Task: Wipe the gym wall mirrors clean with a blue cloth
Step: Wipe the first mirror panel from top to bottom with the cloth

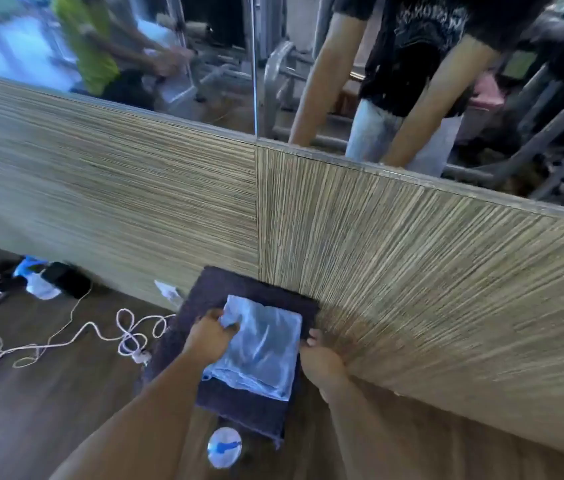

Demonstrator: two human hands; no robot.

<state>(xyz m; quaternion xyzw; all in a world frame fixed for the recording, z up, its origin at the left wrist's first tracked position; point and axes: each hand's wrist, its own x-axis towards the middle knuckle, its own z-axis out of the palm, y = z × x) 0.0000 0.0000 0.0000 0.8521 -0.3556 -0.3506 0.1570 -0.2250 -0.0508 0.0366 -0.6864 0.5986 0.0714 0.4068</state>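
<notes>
We list one blue cloth (pixel 259 348), folded, soft and rectangular, lying on a dark, napped towel (pixel 239 292) on the wood-grain floor (pixel 31 410) below the mirror (pixel 225 98). Our left hand (pixel 209 336) grips the cloth's top corner. Our right hand (pixel 322 356) pinches the towel's edge. Nearby is a white bottle (pixel 224 446) whose blue mark is too blurred to read.

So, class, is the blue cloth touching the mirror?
No, the blue cloth lies on a dark towel, below the mirror.

I've got one feed, head cam: wide-angle, pitched steeply down. Left hand (pixel 209 336) and right hand (pixel 320 358) close below, wall panel (pixel 412 271) dead ahead, mirror (pixel 204 46) along top, floor (pixel 31 393) lower left.
</notes>
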